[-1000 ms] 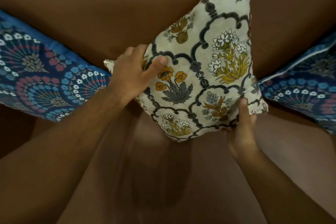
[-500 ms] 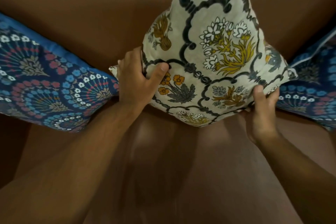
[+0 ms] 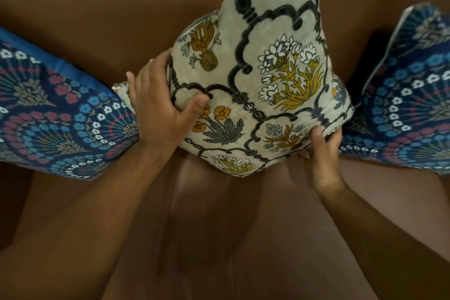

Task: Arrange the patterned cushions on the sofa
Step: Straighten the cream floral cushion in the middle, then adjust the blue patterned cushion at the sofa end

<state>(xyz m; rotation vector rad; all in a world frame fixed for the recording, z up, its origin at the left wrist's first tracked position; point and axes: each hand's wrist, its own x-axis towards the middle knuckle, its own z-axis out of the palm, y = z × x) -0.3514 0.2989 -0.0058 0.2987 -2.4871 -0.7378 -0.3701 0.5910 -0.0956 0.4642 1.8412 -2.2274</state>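
Note:
A cream cushion (image 3: 263, 85) printed with grey scrolls and yellow flowers stands on one corner on the brown leather sofa (image 3: 121, 7), leaning against the backrest. My left hand (image 3: 158, 107) grips its left edge, thumb across the front. Its lower right corner is pinched by my right hand (image 3: 322, 153). A blue cushion (image 3: 56, 114) with a fan-and-flower pattern lies against the backrest to the left, touching my left hand. A second blue patterned cushion (image 3: 409, 105) leans to the right, just behind the cream one's right corner.
The sofa seat (image 3: 219, 238) stretches out in front of the cushions, crossed only by my two forearms. A seam runs down the backrest behind the cream cushion.
The cream cushion has been turned more upright and shifted right, into the gap between the two blue cushions. Both hands have kept their grip and moved with it.

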